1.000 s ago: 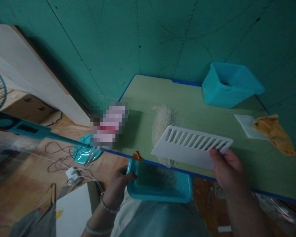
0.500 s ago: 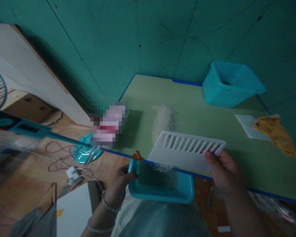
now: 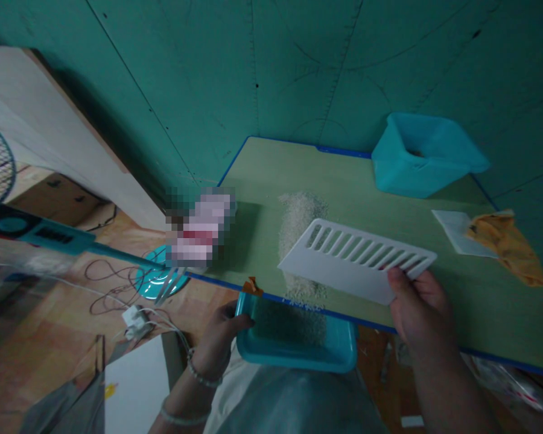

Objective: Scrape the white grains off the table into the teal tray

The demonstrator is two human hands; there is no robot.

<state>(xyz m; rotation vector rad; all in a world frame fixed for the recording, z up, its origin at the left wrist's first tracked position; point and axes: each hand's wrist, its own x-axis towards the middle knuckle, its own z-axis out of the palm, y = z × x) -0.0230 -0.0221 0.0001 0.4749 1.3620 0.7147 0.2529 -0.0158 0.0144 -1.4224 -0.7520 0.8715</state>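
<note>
My right hand (image 3: 419, 310) is closed on the near right corner of a white slotted plastic board (image 3: 357, 260), held tilted over a strip of white rice grains (image 3: 298, 226) on the green table (image 3: 389, 193). My left hand (image 3: 217, 340) grips the left rim of a shallow teal tray (image 3: 294, 340) held just below the table's near edge. Rice lies in the tray and at the table edge above it.
A deeper teal tub (image 3: 423, 154) stands at the back right of the table. White paper (image 3: 457, 229) and an orange cloth (image 3: 507, 244) lie at the right. A blurred pink pack (image 3: 201, 226) sits at the left edge. A fan base (image 3: 156, 277) and cables lie on the floor.
The white board swept toward the table edge and pushed rice into the tray, then lifted back away and to the right. The left hand and tray stayed put.
</note>
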